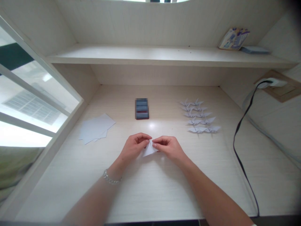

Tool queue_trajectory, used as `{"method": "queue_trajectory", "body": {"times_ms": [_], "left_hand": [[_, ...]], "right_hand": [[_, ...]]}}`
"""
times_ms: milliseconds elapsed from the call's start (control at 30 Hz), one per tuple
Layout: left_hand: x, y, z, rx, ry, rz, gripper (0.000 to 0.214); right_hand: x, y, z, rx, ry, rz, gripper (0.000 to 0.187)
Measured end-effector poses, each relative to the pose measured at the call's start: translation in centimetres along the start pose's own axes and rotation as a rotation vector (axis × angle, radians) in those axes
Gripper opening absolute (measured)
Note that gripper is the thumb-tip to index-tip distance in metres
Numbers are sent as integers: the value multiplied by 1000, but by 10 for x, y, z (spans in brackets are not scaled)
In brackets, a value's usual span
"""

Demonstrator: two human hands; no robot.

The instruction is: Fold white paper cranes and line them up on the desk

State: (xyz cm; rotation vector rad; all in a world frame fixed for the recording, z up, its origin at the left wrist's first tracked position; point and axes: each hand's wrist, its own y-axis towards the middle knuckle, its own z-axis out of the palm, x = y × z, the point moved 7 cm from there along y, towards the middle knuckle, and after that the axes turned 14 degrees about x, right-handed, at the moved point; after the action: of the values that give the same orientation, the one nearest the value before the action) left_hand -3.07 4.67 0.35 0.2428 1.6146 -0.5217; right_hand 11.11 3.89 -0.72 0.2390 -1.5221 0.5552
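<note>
A small piece of folded white paper (150, 150) is pinched between both hands above the middle of the desk. My left hand (136, 144) grips its upper left side between thumb and forefinger, and a chain bracelet circles that wrist. On the other side my right hand (169, 147) pinches the upper right part in the same way. The paper flares into a triangle below the fingertips; its top is partly covered by them. Several folded paper cranes (199, 122) stand in two columns to the right. Loose white paper sheets (96, 127) lie overlapping at the left.
A dark, pixelated block (142, 108) lies beyond the hands. A black cord (237, 150) runs from the wall plug (270, 83) down the desk's right side. Above, a shelf (131, 55) carries a patterned packet (234, 38) and a flat bluish item (255, 50).
</note>
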Motion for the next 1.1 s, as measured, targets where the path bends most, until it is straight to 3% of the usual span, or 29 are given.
{"method": "queue_trajectory", "body": {"times_ms": [1100], "left_hand": [[6, 0, 1, 36, 6, 27, 23]], "right_hand": [[-2, 1, 2, 27, 7, 2, 22]]}}
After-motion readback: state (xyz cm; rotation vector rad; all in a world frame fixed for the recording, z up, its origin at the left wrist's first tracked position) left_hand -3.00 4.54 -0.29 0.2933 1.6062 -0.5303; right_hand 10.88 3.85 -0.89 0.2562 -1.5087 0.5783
